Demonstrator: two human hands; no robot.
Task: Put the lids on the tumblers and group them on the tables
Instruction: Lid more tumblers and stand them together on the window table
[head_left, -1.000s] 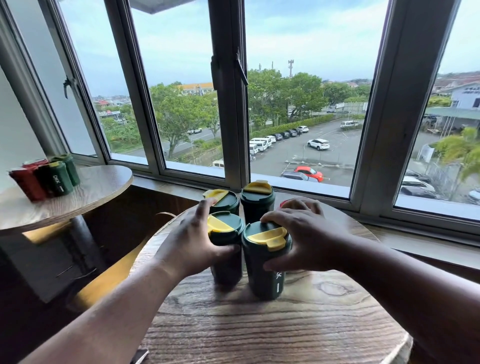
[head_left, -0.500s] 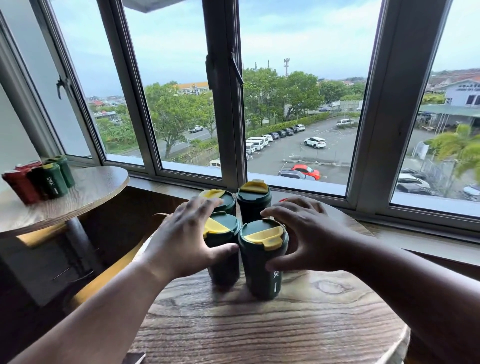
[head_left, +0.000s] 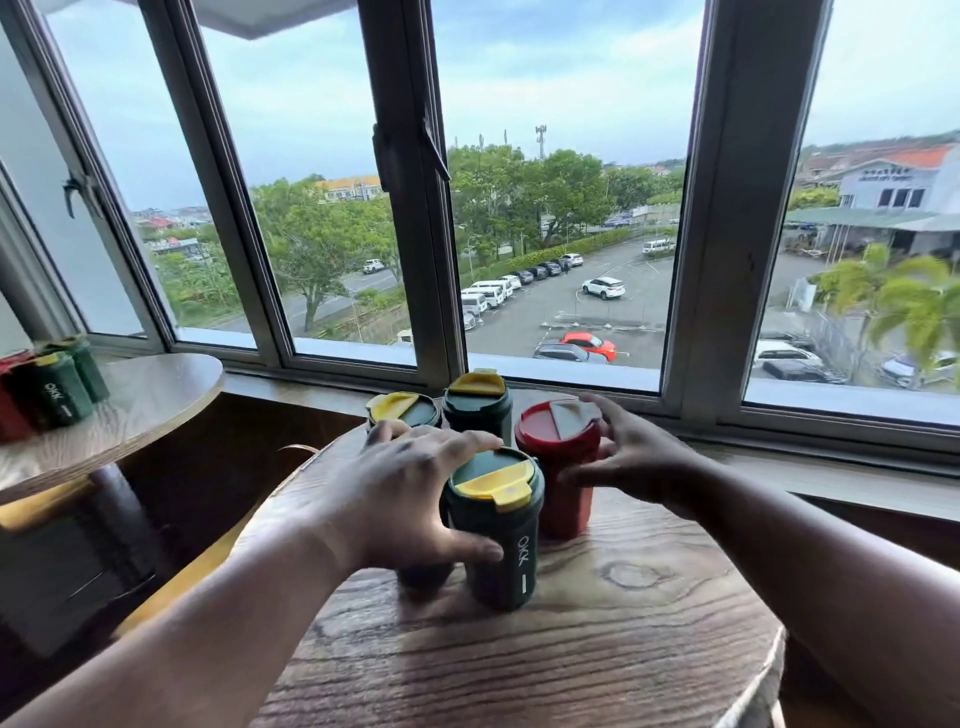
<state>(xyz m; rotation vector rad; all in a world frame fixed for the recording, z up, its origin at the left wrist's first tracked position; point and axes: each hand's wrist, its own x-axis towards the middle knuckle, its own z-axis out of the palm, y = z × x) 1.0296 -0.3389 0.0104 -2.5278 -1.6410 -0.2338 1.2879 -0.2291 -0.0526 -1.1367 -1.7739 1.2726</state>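
Note:
Several lidded tumblers stand together on the round wooden table (head_left: 571, 649). The front green tumbler (head_left: 498, 545) has a yellow flip lid. My left hand (head_left: 410, 499) is spread over a second green tumbler (head_left: 423, 577) and hides most of it, with the thumb against the front one. My right hand (head_left: 634, 457) curls around the right side of a red tumbler (head_left: 558, 467) with a grey flip tab. Two more green tumblers (head_left: 402, 410) (head_left: 478, 402) stand at the back by the window.
A second round table (head_left: 145, 400) stands to the left with green tumblers (head_left: 60, 389) and a red one (head_left: 10, 410) grouped on it. A gap with a yellow seat (head_left: 208, 566) lies between the tables. Window frames (head_left: 415, 260) rise right behind.
My right hand left the front green tumbler and went back to the red one, which now shows. My left hand shifted right over the second green tumbler.

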